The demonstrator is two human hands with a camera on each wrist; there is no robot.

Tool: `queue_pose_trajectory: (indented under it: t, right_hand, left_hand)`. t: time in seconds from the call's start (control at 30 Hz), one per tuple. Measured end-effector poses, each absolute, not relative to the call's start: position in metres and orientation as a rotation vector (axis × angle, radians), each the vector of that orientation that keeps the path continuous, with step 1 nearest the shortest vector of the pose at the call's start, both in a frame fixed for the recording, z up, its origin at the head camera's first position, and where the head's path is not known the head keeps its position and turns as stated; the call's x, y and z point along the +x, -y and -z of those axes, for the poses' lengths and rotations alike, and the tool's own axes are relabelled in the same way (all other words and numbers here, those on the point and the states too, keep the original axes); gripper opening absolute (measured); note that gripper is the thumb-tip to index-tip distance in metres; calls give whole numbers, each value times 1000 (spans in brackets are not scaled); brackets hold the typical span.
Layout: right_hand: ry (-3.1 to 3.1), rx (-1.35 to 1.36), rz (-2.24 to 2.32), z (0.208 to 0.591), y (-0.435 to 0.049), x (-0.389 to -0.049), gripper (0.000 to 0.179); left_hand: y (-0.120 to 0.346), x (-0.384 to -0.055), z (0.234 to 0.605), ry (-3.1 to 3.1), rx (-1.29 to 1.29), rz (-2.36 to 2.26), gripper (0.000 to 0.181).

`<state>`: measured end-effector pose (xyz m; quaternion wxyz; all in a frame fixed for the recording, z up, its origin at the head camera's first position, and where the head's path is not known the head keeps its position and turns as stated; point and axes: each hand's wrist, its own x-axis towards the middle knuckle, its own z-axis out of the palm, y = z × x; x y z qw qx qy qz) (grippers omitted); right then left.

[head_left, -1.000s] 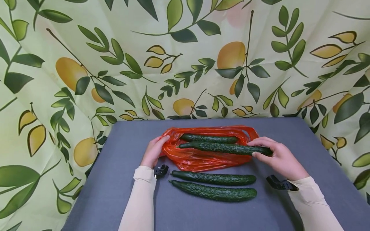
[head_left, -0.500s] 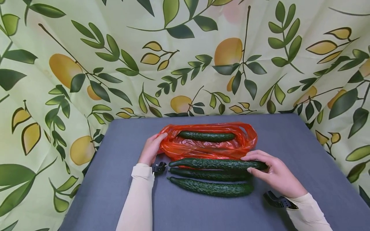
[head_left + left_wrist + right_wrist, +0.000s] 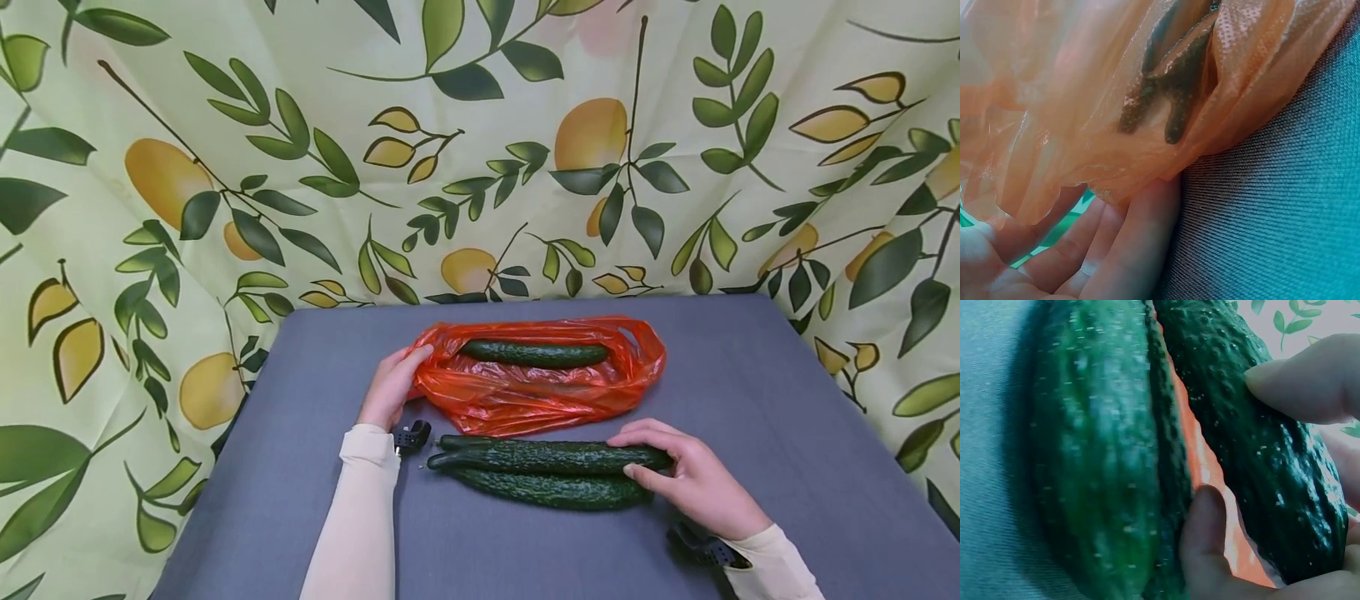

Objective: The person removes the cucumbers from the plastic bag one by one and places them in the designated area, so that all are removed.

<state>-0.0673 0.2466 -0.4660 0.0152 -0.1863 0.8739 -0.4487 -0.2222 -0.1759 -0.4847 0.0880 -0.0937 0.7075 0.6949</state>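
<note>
My left hand grips the left end of a thin red plastic bag; in the left wrist view, the fingers are at the gathered plastic. Inside the bag's mouth lies a dark green cucumber. Through the plastic, the left wrist view shows dark cucumber ends. My right hand holds a bumpy cucumber by its right end, thumb on the near side. It is above two others: the nearer cucumber is largely visible, while the farther cucumber is mostly covered.
A grey cloth-covered table bears everything. Behind it hangs a leaf-and-fruit patterned curtain. Black wrist cameras sit on both wrists, the left camera close to the cucumbers' left ends.
My right hand has drawn the cucumber out of the bag and towards me, over the two on the table. The left hand stays on the bag.
</note>
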Motion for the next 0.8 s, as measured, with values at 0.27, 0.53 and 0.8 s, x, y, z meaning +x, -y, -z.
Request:
queue_pose_trajectory:
  t: [0.27, 0.53, 0.8]
  right_hand:
    - [-2723, -535, 1331, 472, -247, -67, 31]
    - [-2737, -576, 1304, 474, -247, -69, 34]
    - [-2813, -670, 1211, 472, -247, -71, 39]
  left_hand:
    - [175, -222, 485, -2124, -280, -2036, 49]
    - [176, -221, 483, -2125, -286, -2037, 50]
    - [176, -220, 484, -2126, -293, -2039, 52]
